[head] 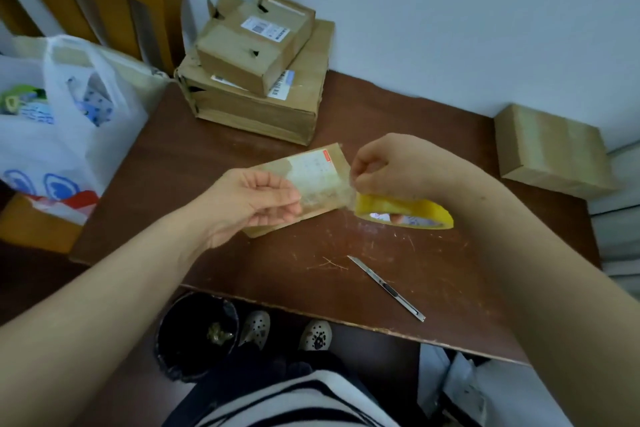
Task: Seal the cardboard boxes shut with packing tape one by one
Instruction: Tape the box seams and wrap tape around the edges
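Two barcoded boxes (242, 59) stacked (print illegible), right hand (384, 166) holding tape (415, 210)

A strip of clear tape (325, 191) is held stretched above a small flat box (334, 158) on the desk (311, 270). Its free end is pinched by the left hand (256, 201); the yellow tape roll (415, 210) is gripped by the right hand (391, 166). A utility knife (386, 288) is noted near the front edge. Two stacked boxes (249, 42) are seen at the back.
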{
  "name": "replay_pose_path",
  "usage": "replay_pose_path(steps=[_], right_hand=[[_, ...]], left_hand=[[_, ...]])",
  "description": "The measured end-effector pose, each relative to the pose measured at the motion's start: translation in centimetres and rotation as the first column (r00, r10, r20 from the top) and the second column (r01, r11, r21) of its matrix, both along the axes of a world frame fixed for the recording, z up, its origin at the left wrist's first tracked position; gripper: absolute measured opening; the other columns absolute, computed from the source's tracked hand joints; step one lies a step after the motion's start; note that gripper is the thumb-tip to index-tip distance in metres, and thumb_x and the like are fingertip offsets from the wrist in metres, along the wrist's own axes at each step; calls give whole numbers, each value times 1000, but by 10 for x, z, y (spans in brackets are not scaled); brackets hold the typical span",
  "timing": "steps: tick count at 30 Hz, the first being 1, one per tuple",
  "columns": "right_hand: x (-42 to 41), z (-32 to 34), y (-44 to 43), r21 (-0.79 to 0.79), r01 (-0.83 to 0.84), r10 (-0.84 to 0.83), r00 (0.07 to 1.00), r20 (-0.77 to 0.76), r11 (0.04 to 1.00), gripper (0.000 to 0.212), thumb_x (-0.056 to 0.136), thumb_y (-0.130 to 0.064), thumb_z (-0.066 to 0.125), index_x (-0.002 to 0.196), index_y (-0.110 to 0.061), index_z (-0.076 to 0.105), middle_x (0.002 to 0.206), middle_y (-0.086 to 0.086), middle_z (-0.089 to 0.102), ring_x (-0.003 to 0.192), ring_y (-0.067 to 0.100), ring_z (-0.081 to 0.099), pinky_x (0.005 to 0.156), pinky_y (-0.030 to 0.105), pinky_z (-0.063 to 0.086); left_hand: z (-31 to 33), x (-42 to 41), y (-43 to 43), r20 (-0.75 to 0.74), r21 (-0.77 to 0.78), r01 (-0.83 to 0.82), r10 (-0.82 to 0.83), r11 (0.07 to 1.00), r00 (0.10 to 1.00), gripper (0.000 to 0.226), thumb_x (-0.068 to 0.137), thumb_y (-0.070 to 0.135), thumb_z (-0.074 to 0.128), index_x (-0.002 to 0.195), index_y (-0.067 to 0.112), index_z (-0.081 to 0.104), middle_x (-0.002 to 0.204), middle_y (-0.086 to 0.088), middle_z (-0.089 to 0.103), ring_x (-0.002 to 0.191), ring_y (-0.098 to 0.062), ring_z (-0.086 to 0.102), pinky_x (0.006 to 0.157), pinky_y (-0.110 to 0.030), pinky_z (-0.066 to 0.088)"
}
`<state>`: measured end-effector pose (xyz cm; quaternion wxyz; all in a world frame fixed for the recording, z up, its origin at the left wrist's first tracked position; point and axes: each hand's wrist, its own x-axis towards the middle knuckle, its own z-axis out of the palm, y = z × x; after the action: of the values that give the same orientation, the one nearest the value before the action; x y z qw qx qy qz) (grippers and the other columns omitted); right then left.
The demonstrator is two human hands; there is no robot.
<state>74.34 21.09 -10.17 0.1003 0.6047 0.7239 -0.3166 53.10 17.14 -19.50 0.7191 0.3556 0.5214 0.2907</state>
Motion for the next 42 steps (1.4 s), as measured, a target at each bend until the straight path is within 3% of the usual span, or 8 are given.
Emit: replay_pose_path(steps=[5, 12, 16, 19, 22, 26, 30, 42], right_hand=[[-18, -20, -6, -39, 0, -1, 999, -34, 999, 10, 89, -31, 56, 83, -32, 63, 73, -14, 55, 71, 8, 58, 53, 19, 37], [-44, -66, -35, -214, 255, -312, 902, -299, 943, 12, 90, -39, 60, 91, -28, 65, 84, -16, 58, 81, 6, 57, 64, 21, 44], [-62, -81, -53, -425, 376, -548, 722, -422, 823, 33, 85, -30, 69, 113, -18, 58, 83, -3, 67, 53, 10, 66, 49, 15, 48], [-68, -91, -66, -615, 353, -698, 495, -517, 706, 72, 81, -23, 69, 142, -35, 32, 68, 9, 71, 54, 29, 65, 54, 32, 54], [-74, -94, -74, -592, 430, -732, 370, -572, 681, 66, 85, -31, 71, 141, -24, 38, 65, 10, 70, 49, 28, 62, 53, 36, 56], [-83, -97, -83, -547, 523, -753, 371, -544, 653, 55, 87, -36, 68, 134, -18, 46, 81, 12, 69, 46, 25, 62, 50, 32, 53], [-81, -97, -93, -606, 490, -773, 293, -563, 626, 24, 92, -25, 58, 116, -19, 57, 60, 14, 64, 45, 27, 58, 48, 32, 51], [-88, -111, -105, -480, 481, -679, 510, -528, 734, 16, 84, -43, 49, 83, -46, 65, 56, 8, 66, 46, 26, 63, 54, 38, 55]], left_hand=[[-3, -34, 2, -47, -92, -48, 44, 995, 998, 20, 66, 23, 73, 84, 18, 72, 88, 2, 73, 72, -5, 64, 57, -21, 54], [5, -60, 45, -153, -47, -11, 4, 999, 988, 29, 65, 17, 72, 90, 1, 71, 67, -7, 69, 57, -8, 65, 49, -15, 52], [-10, -58, 64, -328, 72, 94, -66, 993, 942, 16, 87, 15, 65, 85, 0, 69, 61, -4, 60, 50, -6, 54, 47, -13, 47], [-23, -60, 76, -487, 208, 188, -65, 960, 871, 19, 91, 17, 62, 76, 8, 68, 56, 3, 58, 53, -10, 48, 49, -18, 42], [-34, -63, 85, -568, 278, 244, -45, 929, 822, 18, 91, 21, 64, 83, 6, 72, 50, 9, 57, 54, -11, 45, 56, -21, 40], [-48, -62, 94, -628, 319, 298, -35, 900, 778, 21, 89, 23, 66, 86, 4, 73, 60, 2, 57, 53, -8, 44, 57, -17, 38], [-57, -63, 100, -669, 297, 328, -50, 897, 742, 20, 88, 26, 67, 83, 8, 73, 62, 5, 58, 55, -4, 45, 62, -20, 40], [-69, -74, 104, -663, 298, 333, -58, 895, 747, 14, 89, 24, 65, 90, 13, 73, 65, 7, 59, 60, -5, 48, 69, -20, 41]])
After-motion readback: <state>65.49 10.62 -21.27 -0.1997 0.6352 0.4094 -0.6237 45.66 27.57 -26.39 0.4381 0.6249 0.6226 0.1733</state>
